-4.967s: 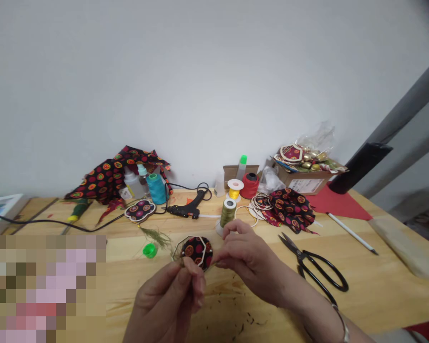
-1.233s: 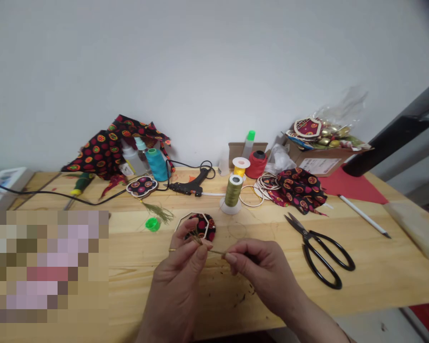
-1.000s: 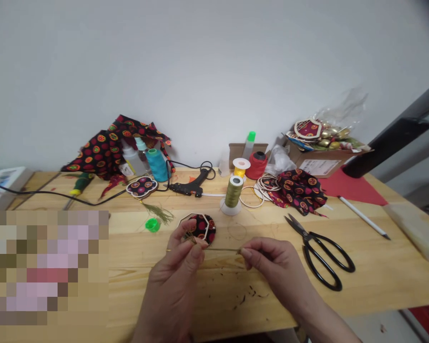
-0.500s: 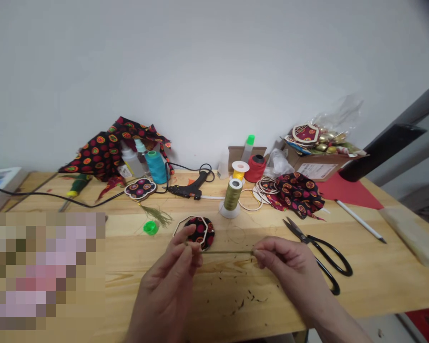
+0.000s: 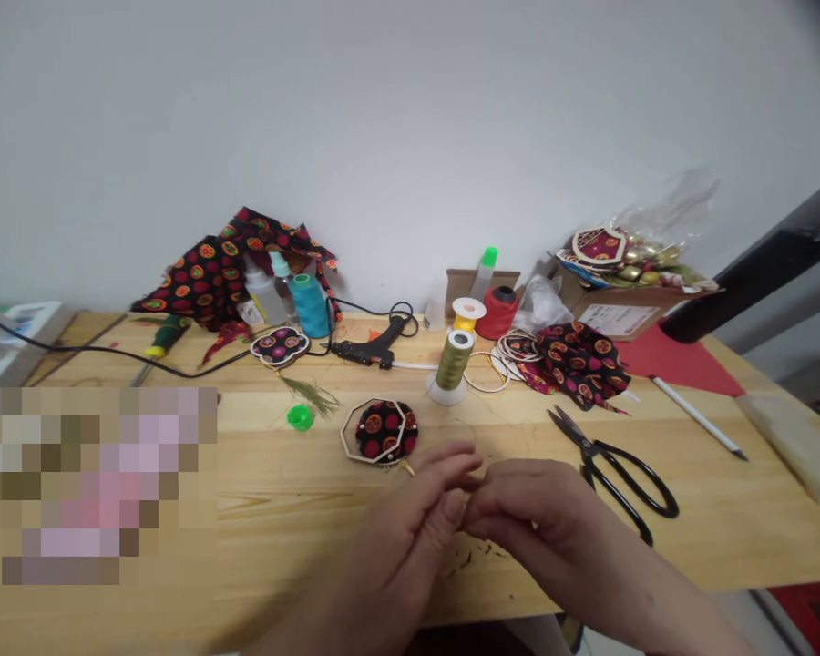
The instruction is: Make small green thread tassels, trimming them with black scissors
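Note:
My left hand (image 5: 420, 519) and my right hand (image 5: 539, 510) meet over the front of the table, fingertips touching. Both are closed in a pinch on olive thread, now almost wholly hidden by the fingers. Just beyond my left hand lies a wooden octagonal frame (image 5: 345, 440) overlapping a round pad of dark patterned fabric (image 5: 386, 430), with a small yellow piece (image 5: 407, 467) at its lower edge. Behind the hands stands a spool of olive thread (image 5: 455, 364). Black-handled scissors (image 5: 611, 465) rest to the right of my right hand, blades partly apart.
Along the back are a glue gun (image 5: 375, 349), a blue thread cone (image 5: 310, 306), a red thread cone (image 5: 498, 312) and a cardboard box (image 5: 611, 312). A tasselled fabric ornament (image 5: 280, 346) and a green cap (image 5: 301, 417) lie left. A white pencil (image 5: 701, 419) lies right.
My left hand has moved right to meet my right hand, so the thread stretched between them no longer shows. The octagonal frame and fabric pad are now uncovered. The view has shifted slightly.

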### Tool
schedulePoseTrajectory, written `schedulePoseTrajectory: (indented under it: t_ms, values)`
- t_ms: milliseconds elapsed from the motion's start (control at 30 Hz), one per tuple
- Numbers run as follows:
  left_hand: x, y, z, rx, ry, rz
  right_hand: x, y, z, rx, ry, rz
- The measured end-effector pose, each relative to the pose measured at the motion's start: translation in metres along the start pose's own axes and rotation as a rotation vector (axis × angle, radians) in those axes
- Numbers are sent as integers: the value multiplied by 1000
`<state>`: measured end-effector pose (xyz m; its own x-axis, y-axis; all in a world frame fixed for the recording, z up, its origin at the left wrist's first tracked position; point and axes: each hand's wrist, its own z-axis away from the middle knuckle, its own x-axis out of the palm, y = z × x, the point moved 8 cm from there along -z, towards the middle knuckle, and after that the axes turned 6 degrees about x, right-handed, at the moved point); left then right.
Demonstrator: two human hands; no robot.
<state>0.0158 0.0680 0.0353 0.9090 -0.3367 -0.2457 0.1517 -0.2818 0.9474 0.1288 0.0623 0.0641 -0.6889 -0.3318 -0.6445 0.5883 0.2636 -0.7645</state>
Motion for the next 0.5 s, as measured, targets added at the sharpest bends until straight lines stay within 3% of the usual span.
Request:
schedulePoseTrajectory:
  t_ms: [233, 500]
  values:
    - [21, -1, 0, -109, -243, -8, 5, 7, 2, 26, -40, 49]
    - [24, -22, 7, -256, -197, 42, 9, 18, -2, 46, -21, 114]
